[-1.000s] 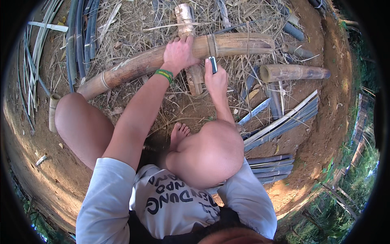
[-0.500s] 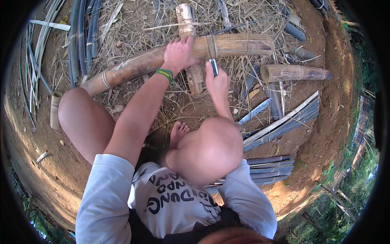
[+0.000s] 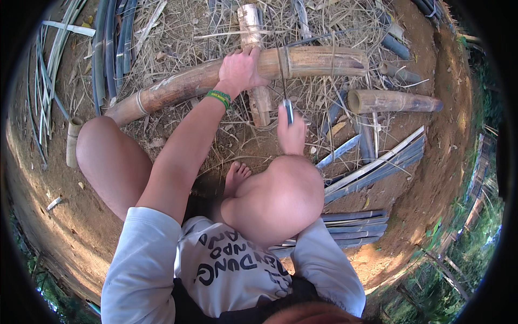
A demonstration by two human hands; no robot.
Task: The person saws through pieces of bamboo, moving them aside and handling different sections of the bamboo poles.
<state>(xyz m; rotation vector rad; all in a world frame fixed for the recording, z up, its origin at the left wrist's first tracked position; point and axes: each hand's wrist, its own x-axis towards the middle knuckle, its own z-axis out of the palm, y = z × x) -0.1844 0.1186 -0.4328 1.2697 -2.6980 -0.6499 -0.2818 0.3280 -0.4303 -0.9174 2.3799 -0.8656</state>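
Observation:
A long, thick, brown bamboo pole (image 3: 183,82) lies across the ground before me, bowed in the fisheye picture. It rests over a shorter bamboo piece (image 3: 250,27) that runs crosswise beneath it. My left hand (image 3: 240,71), with a green band at the wrist, grips the pole from above, just at that crossing. My right hand (image 3: 293,132), slightly blurred, is closed around the handle of a saw (image 3: 288,110). The saw's thin dark blade stretches away from me across the pole, right beside a node ring and to the right of my left hand.
Another cut bamboo tube (image 3: 394,101) lies on the right. Bundles of split bamboo strips (image 3: 377,167) sit beside my bent knee (image 3: 294,189), with more dark strips (image 3: 110,48) at the far left. A short bamboo tube (image 3: 74,141) stands by my other knee. Dry shavings cover the far ground.
My right hand has drawn the saw back toward me, so more of its blade shows on the near side of the pole. My left hand keeps its hold on the pole.

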